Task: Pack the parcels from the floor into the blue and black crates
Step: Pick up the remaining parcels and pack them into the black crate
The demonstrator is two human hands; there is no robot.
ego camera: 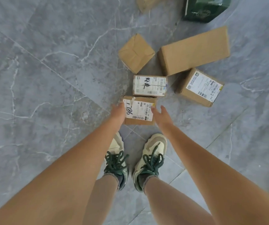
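- Head view, risks: the nearest parcel (139,111) lies on the floor (49,78) between the two hands, touching a second labelled parcel (149,85) just beyond the fingertips. If the hands close unevenly, the box could likely skid forward into that neighbour or tip out of a one-sided hold.
- The person is bent well over their shoes (150,161); a lift from this reach could let a smooth cardboard box slip.
- No blue or black crate shows here, so the carry will need a turn away; a loose hold may fail then.
- Head view, left hand (118,113): fingers fairly straight, lying against the parcel's left edge, touching it but not visibly wrapped round it.
- Right hand (162,116): spread, fingers extended, thumb apart, fingertips at the parcel's right edge; whether it presses the box cannot be told. It holds nothing.
- Further beyond the hands lie a plain square parcel (136,53), a long box (193,50), and another labelled parcel (200,87) to the right.
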